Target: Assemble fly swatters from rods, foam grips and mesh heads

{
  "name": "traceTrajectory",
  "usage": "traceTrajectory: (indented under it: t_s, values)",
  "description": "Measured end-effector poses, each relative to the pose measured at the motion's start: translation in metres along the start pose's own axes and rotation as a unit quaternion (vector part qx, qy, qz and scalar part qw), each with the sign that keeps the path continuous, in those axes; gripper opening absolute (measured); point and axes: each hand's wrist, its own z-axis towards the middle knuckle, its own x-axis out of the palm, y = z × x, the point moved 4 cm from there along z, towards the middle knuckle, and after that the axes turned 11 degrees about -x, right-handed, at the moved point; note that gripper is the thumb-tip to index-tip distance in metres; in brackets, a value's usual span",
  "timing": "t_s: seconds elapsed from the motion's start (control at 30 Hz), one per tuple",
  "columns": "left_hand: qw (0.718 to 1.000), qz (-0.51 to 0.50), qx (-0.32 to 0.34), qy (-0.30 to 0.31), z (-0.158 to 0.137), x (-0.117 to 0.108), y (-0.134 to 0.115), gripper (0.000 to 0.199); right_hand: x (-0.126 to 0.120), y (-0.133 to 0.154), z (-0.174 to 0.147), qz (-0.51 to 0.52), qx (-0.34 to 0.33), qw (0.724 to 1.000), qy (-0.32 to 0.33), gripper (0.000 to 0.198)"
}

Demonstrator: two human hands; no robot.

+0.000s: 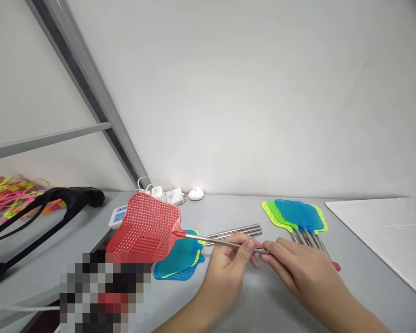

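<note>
A red fly swatter (154, 222) with a perforated head and a metal rod handle is held across in front of me, its head to the left. My left hand (229, 266) grips the metal rod near its middle, thumb on top. Farther along, my right hand (300, 266) closes its fingers on the rod's right end, close beside the left. Below the red head lie blue and yellow-green swatter heads (178, 259). Just behind my left hand rest several loose metal rods (242, 230). To the right, a fanned stack of blue and green fly swatters (294, 215) lies on the table.
A power strip (175, 196) with plugs and a white rounded device (196, 194) sit by the wall. At left are a black strap-like frame (72, 208) and a colourful pile (14, 196). A white sheet (384, 231) lies at right. A grey metal post (90, 83) rises at left.
</note>
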Motion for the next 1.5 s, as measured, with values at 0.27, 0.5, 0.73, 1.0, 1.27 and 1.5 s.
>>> traceTrajectory:
  t_s: [0.27, 0.5, 0.73, 1.0, 1.27, 1.5]
  values:
    - [0.979, -0.077, 0.086, -0.17, 0.013, -0.056, -0.032, 0.04, -0.018, -0.039, -0.003, -0.053, 0.013, 0.998, 0.019, 0.03]
    - [0.916, -0.202, 0.189, -0.29, 0.018, -0.101, -0.069, 0.051, -0.043, -0.073, -0.011, -0.085, 0.02, 0.996, 0.012, 0.031]
    - [0.882, -0.258, 0.177, -0.352, 0.02, -0.113, -0.07, 0.05, -0.041, -0.08, -0.012, -0.089, 0.017, 0.996, -0.015, 0.022]
    - [0.99, 0.01, 0.039, -0.131, 0.016, -0.043, -0.011, 0.046, -0.022, -0.028, 0.003, -0.073, -0.04, 0.996, -0.017, 0.026]
    - [0.999, 0.046, -0.012, -0.011, 0.003, -0.01, 0.016, 0.05, -0.013, -0.007, 0.009, -0.069, -0.058, 0.995, -0.049, 0.036]
    - [0.989, -0.07, -0.011, -0.131, 0.015, -0.031, 0.006, 0.053, -0.02, -0.038, 0.002, -0.063, -0.024, 0.998, -0.005, 0.034]
